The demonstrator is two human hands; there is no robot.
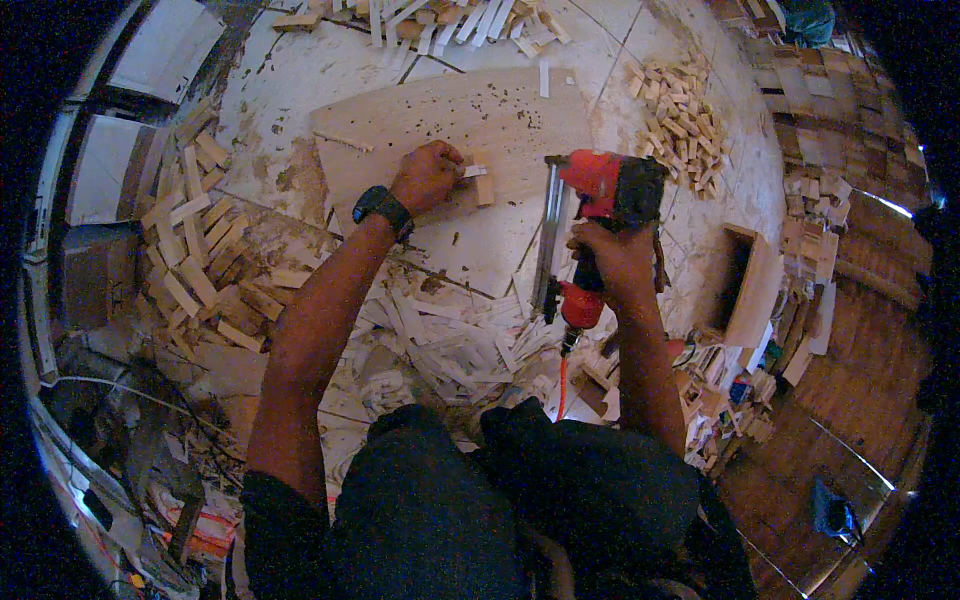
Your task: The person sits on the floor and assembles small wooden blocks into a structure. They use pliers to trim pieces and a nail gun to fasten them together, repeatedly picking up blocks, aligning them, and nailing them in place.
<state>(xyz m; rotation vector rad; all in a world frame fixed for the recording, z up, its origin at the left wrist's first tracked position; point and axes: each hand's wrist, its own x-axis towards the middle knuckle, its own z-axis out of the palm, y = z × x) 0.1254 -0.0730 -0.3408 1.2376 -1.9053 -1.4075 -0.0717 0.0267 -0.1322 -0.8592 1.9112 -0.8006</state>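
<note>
1. Your left hand point(428, 178) curls with its fingertips pinching a small whitish flat strip point(473, 172), right against a short tan wooden block point(485, 190). Both pieces lie just right of those fingers, over a broad pale wooden board point(400, 110). With so little to grip, the strip could twist or slip under a sideways push.

2. Your right hand point(612, 262) wraps the handle of a red-and-black nail gun with a long silver magazine point(590, 185). Whether a finger rests on the trigger, you cannot tell from this view; if one does, a bump could fire it.

3. The magazine side faces your left hand, with the gun apart from the block. Brought in at a slant, it could send a fastener through thin wood toward your left fingertips.

4. A thin orange-red hose point(562, 385) runs from below your right hand toward your legs. A snag there could jerk your aim.

5. Dark crumbs dot the board beyond your left hand, and a thin pale wooden sliver point(345, 140) lies past that wrist. Debris trapped under the block could make it rock or sit crooked.
</note>
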